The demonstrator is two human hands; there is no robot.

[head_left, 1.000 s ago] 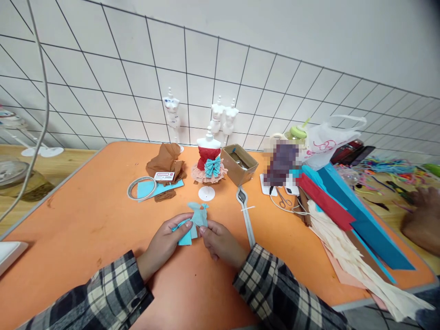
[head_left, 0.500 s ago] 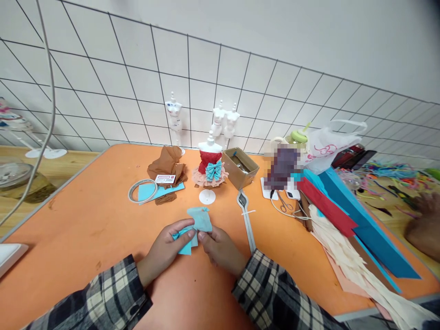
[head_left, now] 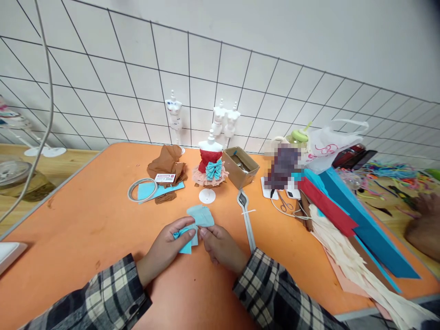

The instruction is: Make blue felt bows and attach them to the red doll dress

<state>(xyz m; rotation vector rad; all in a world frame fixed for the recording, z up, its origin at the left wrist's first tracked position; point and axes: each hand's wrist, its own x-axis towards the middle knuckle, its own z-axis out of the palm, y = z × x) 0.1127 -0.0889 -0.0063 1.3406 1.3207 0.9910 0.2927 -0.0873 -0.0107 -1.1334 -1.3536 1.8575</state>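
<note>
Light-blue crepe paper (head_left: 201, 216), folded and gathered, is held low over the orange table. My left hand (head_left: 171, 244) is closed around its gathered left part, with the thumb pressed on top. At the lower right edge of the upper flap, my right hand (head_left: 220, 245) pinches the paper between thumb and finger. Just beyond my hands stands a small mannequin (head_left: 210, 155) on a round white base. It wears a red top, a frilled peach skirt and a pleated blue bow (head_left: 213, 170).
Brown paper (head_left: 167, 160) and a tape roll (head_left: 129, 192) lie left of the mannequin. Right of it are a cardboard box (head_left: 240, 176), a white lamp-like strip (head_left: 248, 224), scissors (head_left: 285, 201) and coloured paper strips (head_left: 328, 206). Another person's hand (head_left: 426, 224) rests at the far right.
My right hand has shifted slightly right and up along the paper's edge. The upper flap now lies spread a little wider to the right. My left hand keeps its hold.
</note>
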